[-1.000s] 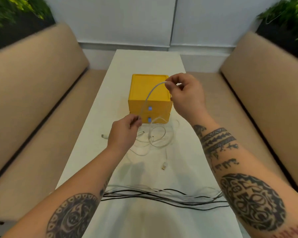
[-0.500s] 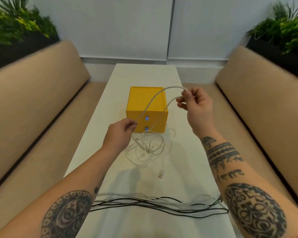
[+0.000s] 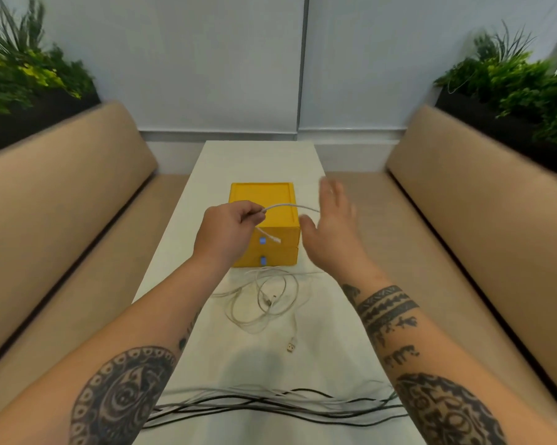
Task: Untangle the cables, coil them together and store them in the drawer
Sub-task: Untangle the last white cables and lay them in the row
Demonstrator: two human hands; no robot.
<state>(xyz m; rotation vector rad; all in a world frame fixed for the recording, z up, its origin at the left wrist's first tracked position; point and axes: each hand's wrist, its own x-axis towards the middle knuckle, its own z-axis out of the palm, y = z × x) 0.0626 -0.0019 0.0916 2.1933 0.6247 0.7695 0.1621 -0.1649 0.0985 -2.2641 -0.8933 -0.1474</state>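
A yellow two-drawer box (image 3: 277,200) with blue knobs stands mid-table, both drawers closed. My left hand (image 3: 229,231) is raised in front of it and pinches a white cable (image 3: 290,206) near its end, whose connector dangles below the fingers. The cable arcs right toward my right hand (image 3: 333,226), which is blurred with fingers spread and straight; the strand passes against or behind its palm. The rest of the white cable lies in a loose tangle (image 3: 264,303) in front of the box, with a USB plug (image 3: 291,347) nearer me. A bundle of black and grey cables (image 3: 270,409) lies across the near table edge.
The narrow white table (image 3: 254,162) runs between two tan benches (image 3: 65,226) (image 3: 482,220). Planters with green plants (image 3: 26,78) (image 3: 521,78) sit behind the bench backs. A white wall closes the far end.
My left hand rose from the table to box height, still pinching the cable end. My right hand let go of its pinch and spread open, moving upward. The camera view tilted up.
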